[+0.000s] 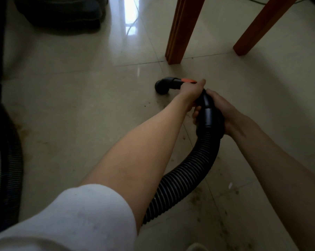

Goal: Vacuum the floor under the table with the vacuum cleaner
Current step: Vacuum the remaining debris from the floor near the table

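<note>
Hose [193,171]: black, ribbed w/ fine rings all along. Cuff [207,113] at its top: smooth black, glossy. Nozzle [164,86]: black, w/ orange strip [188,80] on upper side. Table legs [184,29]: reddish-brown wood, lengthwise grooves on nearer one. Floor [77,109]: pale beige glossy tiles, thin dark joints, white glare patch far end, brown specks & smudges near bottom right. Sleeve [80,220]: white, faint grey marks. Second hose [10,160] at left edge: black, ribbed too.

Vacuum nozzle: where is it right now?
In the head view the nozzle sits on the tiled floor at centre frame, just ahead of the left hand and short of the nearer wooden table leg.
</note>
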